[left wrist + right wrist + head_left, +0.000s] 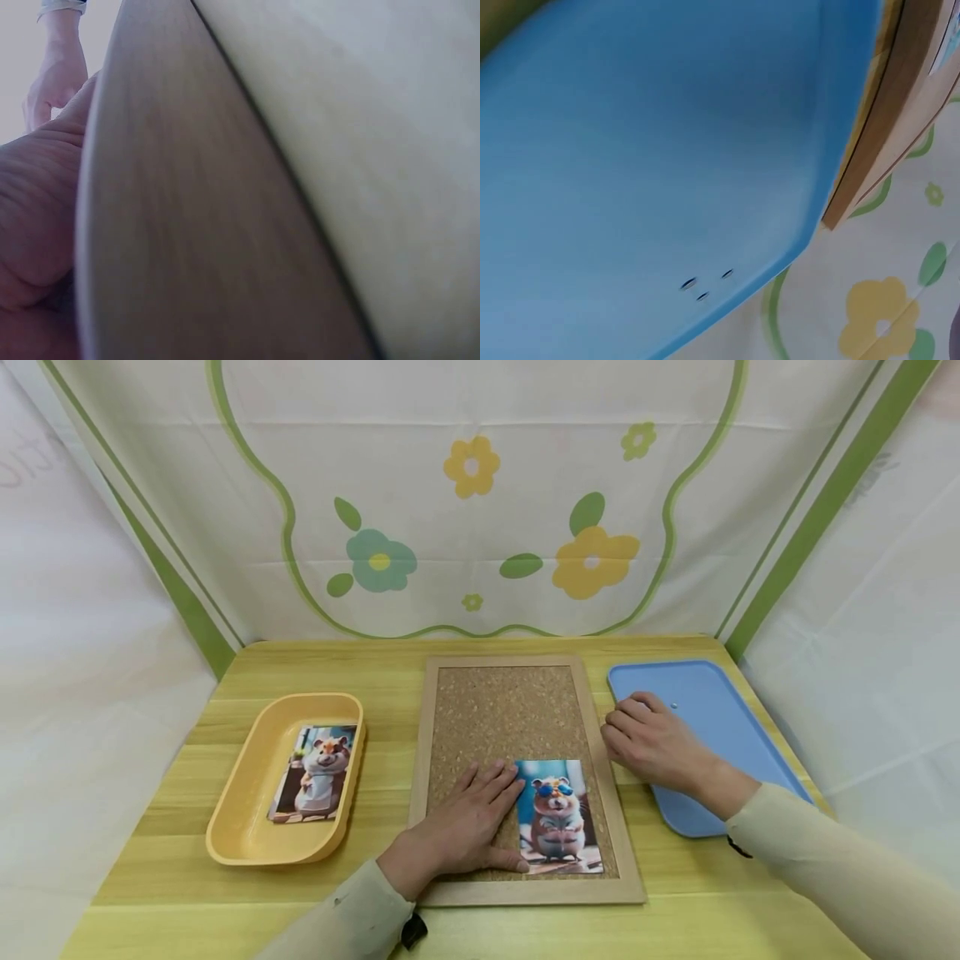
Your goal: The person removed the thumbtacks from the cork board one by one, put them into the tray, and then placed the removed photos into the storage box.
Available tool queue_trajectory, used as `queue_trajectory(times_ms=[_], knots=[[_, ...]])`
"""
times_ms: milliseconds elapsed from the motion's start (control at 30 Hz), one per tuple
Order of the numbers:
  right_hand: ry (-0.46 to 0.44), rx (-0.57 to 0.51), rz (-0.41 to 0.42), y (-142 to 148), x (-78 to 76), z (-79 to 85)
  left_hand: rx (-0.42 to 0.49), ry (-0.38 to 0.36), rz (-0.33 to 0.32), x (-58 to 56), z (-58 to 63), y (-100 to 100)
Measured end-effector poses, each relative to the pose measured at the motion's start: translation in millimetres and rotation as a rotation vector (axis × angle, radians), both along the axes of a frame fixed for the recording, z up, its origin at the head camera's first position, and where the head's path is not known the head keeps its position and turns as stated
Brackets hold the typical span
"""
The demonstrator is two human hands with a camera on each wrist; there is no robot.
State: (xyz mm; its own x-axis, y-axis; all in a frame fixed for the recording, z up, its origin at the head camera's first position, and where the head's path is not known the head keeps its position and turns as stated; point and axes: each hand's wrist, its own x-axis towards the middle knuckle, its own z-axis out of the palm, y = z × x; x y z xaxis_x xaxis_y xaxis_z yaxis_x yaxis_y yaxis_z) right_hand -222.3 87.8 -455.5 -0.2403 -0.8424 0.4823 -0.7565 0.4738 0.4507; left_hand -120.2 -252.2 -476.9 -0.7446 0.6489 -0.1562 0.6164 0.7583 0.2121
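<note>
My left hand (468,827) lies with fingers spread on the cork board (506,714). Its fingertips and thumb reach the left edge of a photo card (558,827) showing a hamster in blue sunglasses, which lies flat at the board's lower right. My right hand (651,739) is over the left edge of the blue tray (712,718), fingers curled inward. Its fingertips are hidden in the head view, and I cannot tell if they pinch something. A small shiny piece (674,705) lies in the tray beyond that hand; the right wrist view shows several such small pieces (689,283).
On the left stands a yellow basket (236,827) with hamster cards (318,777) in it. The board's wooden frame (525,893) rests on the wood-grain table (390,677), between basket and tray. A flowered curtain (517,468) hangs behind the table.
</note>
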Motion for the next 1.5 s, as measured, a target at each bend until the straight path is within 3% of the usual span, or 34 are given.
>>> queue_trajectory(times_ms=[267, 500, 700, 1067, 1500], knots=[[0.014, -0.104, -0.012, 43.2, -10.9, -0.7, -0.004, 0.003, -0.001, -0.5, 0.0, 0.7], [-0.039, -0.059, -0.170, 92.9, -15.7, 0.8, -0.015, -0.004, 0.005, -0.4, 0.7, 0.9], [-0.040, -0.035, -0.244, 120.7, -23.1, -6.4, -0.014, -0.001, 0.010, -0.1, 0.6, 0.8], [-0.057, 0.001, -0.305, 134.1, -29.8, -22.7, -0.005, -0.002, 0.005, -0.2, 0.6, 1.4], [-0.082, -0.008, -0.336, 136.7, -30.1, -27.7, 0.001, -0.005, 0.009, 0.1, 0.2, 1.3]])
